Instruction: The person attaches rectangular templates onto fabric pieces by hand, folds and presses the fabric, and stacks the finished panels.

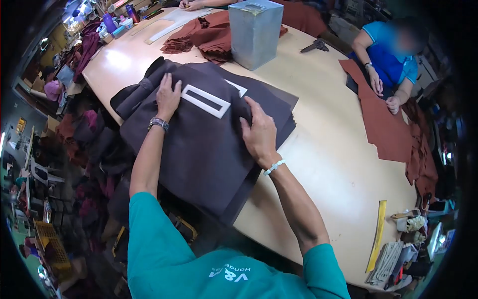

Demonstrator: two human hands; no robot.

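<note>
A stack of dark brown-grey, leather-like sheets [189,154] lies on the table, its near edge hanging over the front. A white rectangular frame [205,101] with a slot rests on the top sheet, and part of a second white piece [236,88] shows behind a raised fold. My left hand [168,97] lies on the sheet left of the white frame, fingers stretched out. At the right side, my right hand [260,130] has the fold between thumb and fingers; some fingertips are hidden.
A grey metal box [256,37] stands behind the stack, beside reddish-brown pieces [215,37]. Dark scissors [314,46] lie farther right. At the right edge a co-worker [386,60] handles a reddish-brown sheet [381,119]. A yellow strip [377,234] and tools sit near right.
</note>
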